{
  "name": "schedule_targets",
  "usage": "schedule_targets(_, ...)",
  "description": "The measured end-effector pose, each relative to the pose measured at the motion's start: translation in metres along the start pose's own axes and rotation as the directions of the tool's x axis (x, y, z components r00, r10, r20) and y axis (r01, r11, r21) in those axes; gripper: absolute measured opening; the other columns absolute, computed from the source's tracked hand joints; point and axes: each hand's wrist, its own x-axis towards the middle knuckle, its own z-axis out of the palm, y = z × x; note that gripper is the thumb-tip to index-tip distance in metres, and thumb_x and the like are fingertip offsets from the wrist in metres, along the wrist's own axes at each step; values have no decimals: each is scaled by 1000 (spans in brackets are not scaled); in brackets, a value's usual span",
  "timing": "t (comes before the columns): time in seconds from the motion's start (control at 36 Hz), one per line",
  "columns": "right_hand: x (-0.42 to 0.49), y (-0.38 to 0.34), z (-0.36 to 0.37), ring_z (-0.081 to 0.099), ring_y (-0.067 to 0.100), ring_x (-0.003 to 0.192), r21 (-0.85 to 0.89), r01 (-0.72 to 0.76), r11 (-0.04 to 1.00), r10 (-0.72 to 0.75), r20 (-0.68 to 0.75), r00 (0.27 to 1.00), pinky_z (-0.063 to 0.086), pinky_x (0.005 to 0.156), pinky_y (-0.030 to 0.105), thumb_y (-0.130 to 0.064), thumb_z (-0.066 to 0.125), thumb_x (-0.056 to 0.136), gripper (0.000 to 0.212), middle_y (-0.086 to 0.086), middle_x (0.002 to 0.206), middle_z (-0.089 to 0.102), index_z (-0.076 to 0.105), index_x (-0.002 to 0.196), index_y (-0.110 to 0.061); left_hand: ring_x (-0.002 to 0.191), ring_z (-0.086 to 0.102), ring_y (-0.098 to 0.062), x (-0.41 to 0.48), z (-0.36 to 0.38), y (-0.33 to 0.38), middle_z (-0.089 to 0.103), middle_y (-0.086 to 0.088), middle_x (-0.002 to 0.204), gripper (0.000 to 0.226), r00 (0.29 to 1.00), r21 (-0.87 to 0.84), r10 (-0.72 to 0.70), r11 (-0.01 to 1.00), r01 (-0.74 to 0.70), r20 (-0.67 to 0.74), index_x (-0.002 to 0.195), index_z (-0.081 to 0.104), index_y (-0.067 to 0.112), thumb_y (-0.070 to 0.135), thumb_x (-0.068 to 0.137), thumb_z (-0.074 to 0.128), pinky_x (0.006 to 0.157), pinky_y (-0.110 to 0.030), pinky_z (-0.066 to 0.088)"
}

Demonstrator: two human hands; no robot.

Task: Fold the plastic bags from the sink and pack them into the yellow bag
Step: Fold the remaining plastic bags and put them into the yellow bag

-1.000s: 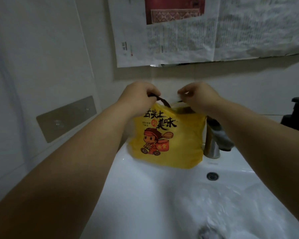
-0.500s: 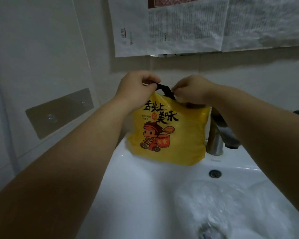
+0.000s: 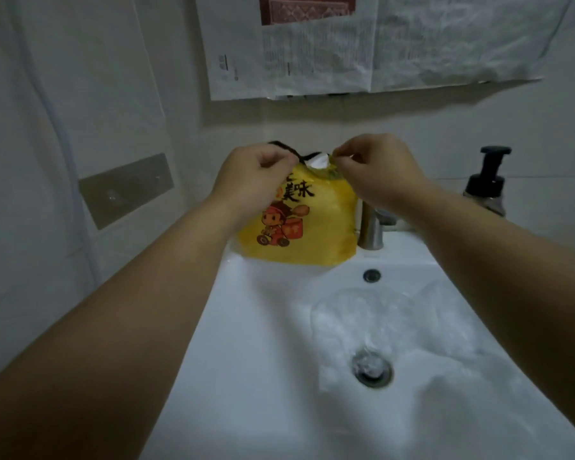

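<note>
Nearest, a clear plastic bag [image 3: 362, 310] lies crumpled in the sink [image 3: 263, 360], right over the drain [image 3: 372, 370]. It's unfolded, so the job's not done, & I'd guess a bumped tap would soak it. Further back the yellow bag [image 3: 312, 234] stands on the sink's back ledge, just beside the faucet [image 3: 370, 230]. The left hand [image 3: 253, 180] is curled, pinching the black handle [image 3: 289, 149], and the right hand [image 3: 379, 171] pinches the mouth's rim. Sth white [image 3: 319, 161] pokes out the mouth. Risk, imo: the bag's soft, so a lopsided tug could tip it fwd into the basin or spill what's packed. Hard to tell: how many clear bags are down there, what's inside the yellow one, & its top lettering, which is behind the left hand. Newspaper [image 3: 346, 54] on the far wall, print unreadable.
</note>
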Motion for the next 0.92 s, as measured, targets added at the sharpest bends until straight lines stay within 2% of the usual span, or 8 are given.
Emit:
schedule_targets(0.14, -61, 30, 6, 53, 9, 61, 17, -121, 992, 120, 53, 991, 39, 53, 17, -18, 54, 90, 24, -4, 71, 60, 72, 106, -16, 68, 59, -8, -52, 40, -16, 64, 5, 71, 16, 990, -63, -109, 991, 114, 88, 78, 69, 28, 25, 93, 63, 69, -29, 52)
schedule_targets(0.25, -113, 67, 14, 57, 13, 69, 6, -297, 955, 293, 151, 944, 44, 58, 19, -20, 53, 93, 24, 0, 80, 65, 71, 109, -14, 79, 55, -7, -93, 81, -38, 61, 12, 77, 8, 957, -38, -214, 973, 226, 195, 90, 69, 20, 21, 94, 62, 75, -24, 43)
schedule_targets(0.36, -148, 106, 17, 58, 23, 103, -144, -469, 871, 489, 335, 806, 46, 86, 31, -22, 56, 94, 30, 9, 120, 64, 64, 120, -10, 94, 59, -15, -122, 116, -64, 66, 3, 104, 12, 855, 184, -346, 937, 296, 387, 102, 69, 21, 25, 92, 63, 78, -25, 44)
schedule_targets(0.47, -160, 137, 20, 35, 34, 135, -445, -421, 790, 606, 471, 641, 35, 108, 39, -28, 63, 90, 73, 13, 154, 24, 24, 151, -20, 124, 50, -19, -132, 129, -76, 50, 0, 140, 39, 690, 534, -449, 839, 106, 568, 130, 58, 20, 32, 93, 60, 95, -24, 38)
schedule_targets(0.58, -163, 159, 35, 26, 42, 139, -474, -429, 769, 631, 458, 626, 35, 108, 46, -22, 69, 87, 100, 13, 159, -12, -6, 152, -32, 129, 46, -25, -131, 131, -88, 41, -7, 147, 51, 639, 652, -535, 755, 69, 552, 141, 46, 21, 35, 94, 57, 101, -30, 38)
schedule_targets(0.69, -168, 167, 50, 46, 37, 126, -439, -458, 773, 633, 496, 594, 44, 95, 37, -17, 70, 86, 109, 23, 151, 26, -18, 150, -29, 132, 42, -25, -130, 132, -98, 35, -7, 151, 59, 609, 676, -576, 732, 87, 546, 146, 38, 21, 38, 93, 58, 105, -30, 36)
schedule_targets(0.81, -178, 168, 59, 43, 32, 130, -625, -317, 713, 695, 571, 438, 45, 95, 35, -27, 69, 86, 96, 16, 149, 34, 1, 153, -16, 135, 40, -24, -129, 130, -105, 32, -5, 154, 66, 571, 680, -606, 725, 109, 555, 150, 32, 23, 41, 92, 59, 108, -32, 35)
schedule_targets(0.92, -175, 165, 52, 47, 27, 127, -683, -193, 705, 684, 582, 440, 44, 96, 33, -26, 55, 95, 57, 12, 146, 39, 35, 145, -9, 144, 26, -24, -133, 127, -103, 17, -2, 161, 68, 490, 698, -625, 715, 48, 607, 152, 21, 36, 43, 94, 56, 115, -35, 25)
